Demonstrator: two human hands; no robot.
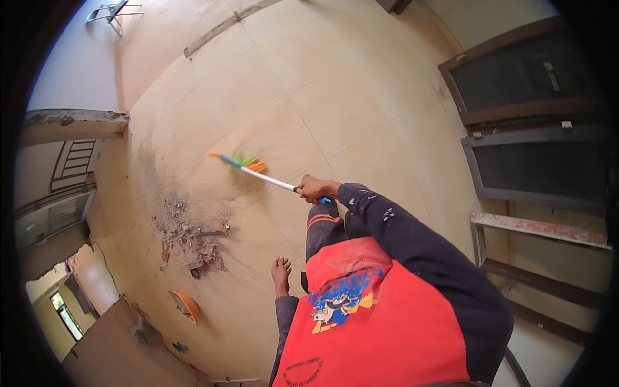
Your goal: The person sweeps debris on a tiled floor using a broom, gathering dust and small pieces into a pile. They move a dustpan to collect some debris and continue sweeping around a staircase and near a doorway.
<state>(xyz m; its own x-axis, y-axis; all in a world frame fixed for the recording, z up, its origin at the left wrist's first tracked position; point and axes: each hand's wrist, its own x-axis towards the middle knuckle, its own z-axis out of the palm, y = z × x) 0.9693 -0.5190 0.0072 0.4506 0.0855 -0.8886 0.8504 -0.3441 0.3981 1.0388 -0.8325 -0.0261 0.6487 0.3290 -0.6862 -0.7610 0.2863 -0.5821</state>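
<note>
My right hand (314, 188) is wrapped around the white and blue handle of a broom (274, 180). The handle reaches away to the left and ends in an orange tip. Green and orange bristles (255, 166), blurred by motion, show beside the far part of the handle over the tiled floor. My left hand (281, 274) hangs low at my side with its fingers loosely bent and nothing in it. Left of both hands lies a heap of grey rubble (193, 245), with broken pieces and dust spread around it.
An orange basin (185, 306) sits on the floor near the rubble. Dark-framed window panels (529, 77) lean along the right side, above a paint-stained white frame (541, 229). A chair (113, 13) stands far left. A broken wall edge (77, 117) juts in at left.
</note>
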